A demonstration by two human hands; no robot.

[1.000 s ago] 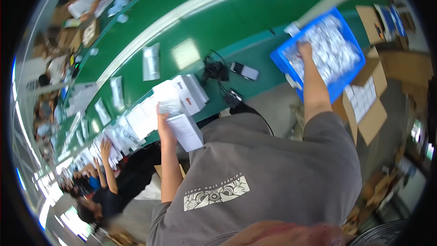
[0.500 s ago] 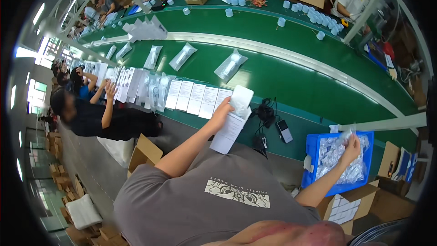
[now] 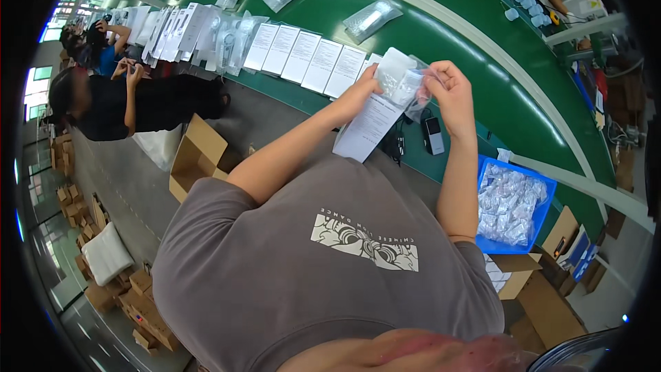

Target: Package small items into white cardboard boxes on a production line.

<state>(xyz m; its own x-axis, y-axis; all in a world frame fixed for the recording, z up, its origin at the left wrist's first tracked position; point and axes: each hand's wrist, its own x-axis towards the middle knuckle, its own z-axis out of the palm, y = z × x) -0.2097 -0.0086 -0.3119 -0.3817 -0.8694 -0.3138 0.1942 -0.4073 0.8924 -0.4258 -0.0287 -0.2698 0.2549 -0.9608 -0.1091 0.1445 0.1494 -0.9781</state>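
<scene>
The white carton [image 3: 365,127] is held slantwise in front of the chest, its flap [image 3: 397,63] raised at the upper end. The left hand [image 3: 359,94] grasps the carton near that end. The right hand [image 3: 449,93] pinches a clear plastic packet [image 3: 416,88] at the carton's open end; whether any of it is inside, I cannot tell. Just to the carton's right, a small grey-and-black device [image 3: 433,136] and black cables [image 3: 399,145] lie on the green counter [image 3: 420,161]. To the carton's left runs a row of at least 5 white boxes [image 3: 301,58]. Beyond the carton lie spaced-out bagged items [image 3: 372,18]. Well apart, to the carton's lower right, a blue bin [image 3: 542,213] holds many clear packets [image 3: 509,203]. Far left of the carton is a person in black [image 3: 165,103].
</scene>
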